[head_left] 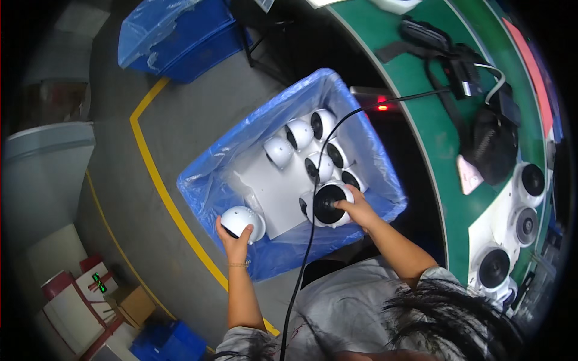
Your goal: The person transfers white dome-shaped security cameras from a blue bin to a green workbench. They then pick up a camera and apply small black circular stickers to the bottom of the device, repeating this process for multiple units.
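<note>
Green counter: It ran down the right side, with more white-and-black balls on it.
Big bin: It sat in front of the person, with loose blue plastic inside. I thought a fold could catch a ball.
White sheet: It lay flat in the bin. A ball let go too soon might roll across it.
Black cord: It hung across the bin and might snag the right arm.
Balls in the bin: They sat close together, so a hard bump might scratch them.
Left ball: It was at the bin's near left corner, held in the left hand. A smooth shell could slip.
Right ball: It was by the group, held in the right hand. The thumb on its black front might smudge it.
</note>
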### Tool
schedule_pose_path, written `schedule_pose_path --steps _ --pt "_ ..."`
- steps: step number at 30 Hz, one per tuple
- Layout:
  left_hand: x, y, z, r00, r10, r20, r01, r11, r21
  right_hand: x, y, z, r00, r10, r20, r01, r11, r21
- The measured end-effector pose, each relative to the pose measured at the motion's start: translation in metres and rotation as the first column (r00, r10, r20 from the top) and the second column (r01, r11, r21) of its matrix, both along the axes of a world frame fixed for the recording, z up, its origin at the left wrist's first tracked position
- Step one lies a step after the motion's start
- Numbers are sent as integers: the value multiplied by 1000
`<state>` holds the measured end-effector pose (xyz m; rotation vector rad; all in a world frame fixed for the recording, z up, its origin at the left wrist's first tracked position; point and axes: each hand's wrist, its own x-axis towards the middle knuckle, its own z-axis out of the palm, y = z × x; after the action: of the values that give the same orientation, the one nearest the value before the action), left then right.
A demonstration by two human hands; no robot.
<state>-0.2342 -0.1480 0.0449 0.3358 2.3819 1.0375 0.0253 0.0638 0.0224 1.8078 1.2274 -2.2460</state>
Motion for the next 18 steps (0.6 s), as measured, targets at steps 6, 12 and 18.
schedule_pose_path --steps 6,12,18 --pt "-13 14 -51 996 -26 -89 17 995 -101 -67 -33 -86 973 211 92 -230 911 343" --pt "-38 57 -124 988 -59 -144 49 997 -67 -129 -42 -133 963 223 153 -267 689 674" --pt "-56 93 -192 980 -139 -141 131 990 -59 -140 -54 -168 947 181 264 -316 663 679"
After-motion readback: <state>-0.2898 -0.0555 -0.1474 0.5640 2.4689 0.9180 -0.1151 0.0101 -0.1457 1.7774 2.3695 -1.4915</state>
